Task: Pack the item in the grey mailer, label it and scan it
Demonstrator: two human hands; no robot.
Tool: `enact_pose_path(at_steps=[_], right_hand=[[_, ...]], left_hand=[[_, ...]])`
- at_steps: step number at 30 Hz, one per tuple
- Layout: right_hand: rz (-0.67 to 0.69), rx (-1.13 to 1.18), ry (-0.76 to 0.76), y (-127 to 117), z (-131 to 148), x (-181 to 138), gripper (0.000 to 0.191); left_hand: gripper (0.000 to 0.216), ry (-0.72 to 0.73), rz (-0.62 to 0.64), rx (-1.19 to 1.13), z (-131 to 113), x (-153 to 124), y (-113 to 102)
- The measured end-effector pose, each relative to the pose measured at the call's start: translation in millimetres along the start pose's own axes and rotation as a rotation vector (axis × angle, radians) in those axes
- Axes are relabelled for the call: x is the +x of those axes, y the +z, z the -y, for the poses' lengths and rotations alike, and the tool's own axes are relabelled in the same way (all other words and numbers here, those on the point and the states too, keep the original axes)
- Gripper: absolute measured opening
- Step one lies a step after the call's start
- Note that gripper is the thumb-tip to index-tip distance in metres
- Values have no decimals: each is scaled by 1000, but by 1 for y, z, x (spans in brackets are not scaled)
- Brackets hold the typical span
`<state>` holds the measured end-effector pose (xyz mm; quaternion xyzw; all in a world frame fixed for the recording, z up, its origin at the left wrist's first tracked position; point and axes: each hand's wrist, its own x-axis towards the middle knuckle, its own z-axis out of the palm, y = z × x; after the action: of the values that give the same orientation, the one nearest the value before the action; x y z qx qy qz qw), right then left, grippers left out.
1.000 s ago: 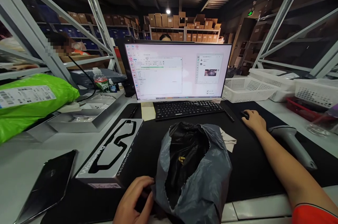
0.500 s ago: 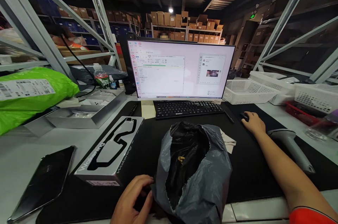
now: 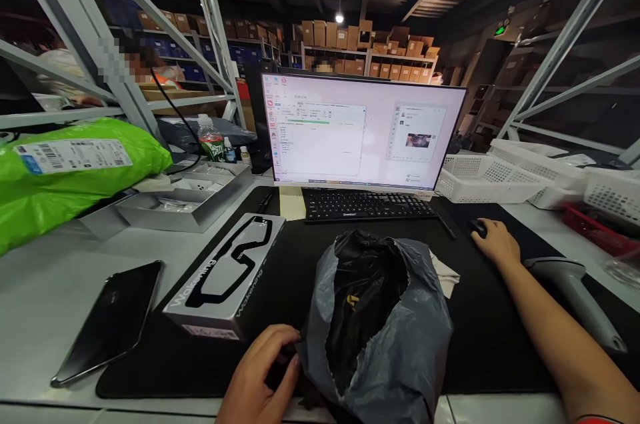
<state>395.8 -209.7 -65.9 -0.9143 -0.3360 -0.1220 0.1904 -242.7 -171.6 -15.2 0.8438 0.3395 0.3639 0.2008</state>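
My left hand [image 3: 263,371] is closed at the left edge of a torn-open grey plastic mailing bag [image 3: 420,331], with the edge pinched between thumb and fingers. The bag's black inside faces up, and a small yellowish piece [image 3: 353,303] shows in it. Over on the right, my right hand [image 3: 495,242] rests on a black computer mouse [image 3: 479,229], its fingers around it. A white and grey box marked Wakening [image 3: 227,271] lies left of the bag. Behind the bag stand a black keyboard [image 3: 370,205] and a lit monitor [image 3: 320,144].
A grey barcode scanner [image 3: 580,297] lies beside my right forearm. White baskets [image 3: 493,177] stand at the back right. On the left are a dark phone [image 3: 110,317], an open grey box [image 3: 187,207] and a green parcel [image 3: 80,171]. Metal frame posts [image 3: 210,17] rise around the desk.
The whole view has shifted, so the desk items appear further right. Both hands keep their places on the bag and the mouse.
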Motion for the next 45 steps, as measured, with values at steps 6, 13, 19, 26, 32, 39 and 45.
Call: enact_pose_path(at_steps=[6,13,19,26,32,39,45], right_hand=[[13,-9,7,-5,4,-4,57],[31,-13,2,6,-8,5,59],[-18,61,-58,17,-13,13,58],[28,121,-76,11,-10,12,58],[-19,205,-151,17,-16,14,58],[-16,247,-235,32,-23,23,58],[-14,241,-209,35,-20,25,61]], left_hand=[[19,-55,-16,-58,-10,1,0],[16,-120,36,-108,-17,1,-1],[17,-177,71,-129,-17,-1,0],[15,-181,86,-144,-18,-2,0],[14,-154,67,-129,-18,-1,0],[14,-88,62,-97,-11,-1,1],[15,-104,48,-99,-11,-2,0]])
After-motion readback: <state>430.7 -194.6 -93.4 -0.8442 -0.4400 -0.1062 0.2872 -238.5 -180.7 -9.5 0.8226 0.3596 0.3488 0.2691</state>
